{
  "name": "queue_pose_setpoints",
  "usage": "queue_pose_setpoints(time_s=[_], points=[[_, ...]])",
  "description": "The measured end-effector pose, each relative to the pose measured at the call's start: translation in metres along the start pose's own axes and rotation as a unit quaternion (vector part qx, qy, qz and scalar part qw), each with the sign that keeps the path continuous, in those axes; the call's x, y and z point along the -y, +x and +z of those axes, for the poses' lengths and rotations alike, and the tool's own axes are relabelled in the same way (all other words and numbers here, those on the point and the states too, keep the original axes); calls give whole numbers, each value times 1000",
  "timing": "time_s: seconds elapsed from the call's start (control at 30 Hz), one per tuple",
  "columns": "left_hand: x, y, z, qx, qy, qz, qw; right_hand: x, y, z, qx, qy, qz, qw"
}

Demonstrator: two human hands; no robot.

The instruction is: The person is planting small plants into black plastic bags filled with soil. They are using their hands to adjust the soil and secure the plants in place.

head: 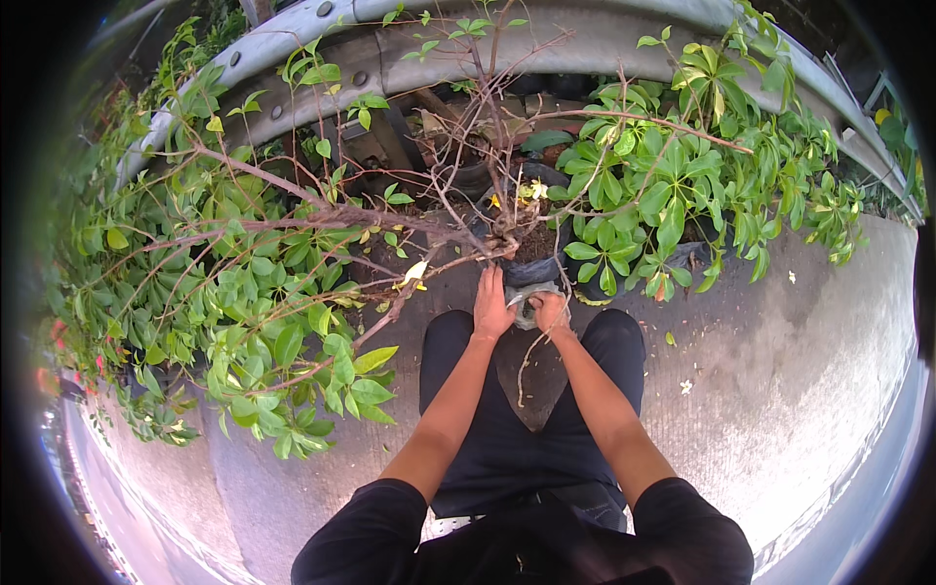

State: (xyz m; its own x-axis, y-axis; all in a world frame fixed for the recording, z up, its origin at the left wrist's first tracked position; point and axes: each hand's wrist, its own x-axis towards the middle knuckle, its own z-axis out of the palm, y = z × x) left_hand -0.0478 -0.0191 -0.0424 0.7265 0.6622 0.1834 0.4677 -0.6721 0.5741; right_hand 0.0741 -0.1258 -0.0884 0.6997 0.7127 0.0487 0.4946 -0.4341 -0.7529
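A small clear plastic bag (523, 319) sits between my hands, in front of a black plastic grow bag (531, 272) with soil in it. My right hand (551, 310) reaches into the clear bag's mouth with bent fingers; what they may hold is hidden. Against the left side of the clear bag lies my left hand (493, 306), its fingers straight and pointing at the plant's base. Its thumb is by the bag's rim, but a grip cannot be made out. The gnarled woody trunk (503, 243) rises from the grow bag and spreads thin, mostly bare branches.
A long branch (395, 311) juts left of my hands, and a thin stem (521, 373) hangs across my right wrist. Leafy potted shrubs (669, 190) crowd both sides. Behind them runs a metal guardrail (453, 55). Fallen petals dot the concrete pavement (760, 380).
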Motion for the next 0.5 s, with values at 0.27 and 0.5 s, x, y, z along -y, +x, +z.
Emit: queue_pose_setpoints(time_s=[0.27,0.5], points=[[-7,3,1,6,-11,-10,1000,-11,-4,9,-39,-4,-47,998],[0,1,2,11,-2,-14,1000,-6,-8,11,-27,-17,-20,999]])
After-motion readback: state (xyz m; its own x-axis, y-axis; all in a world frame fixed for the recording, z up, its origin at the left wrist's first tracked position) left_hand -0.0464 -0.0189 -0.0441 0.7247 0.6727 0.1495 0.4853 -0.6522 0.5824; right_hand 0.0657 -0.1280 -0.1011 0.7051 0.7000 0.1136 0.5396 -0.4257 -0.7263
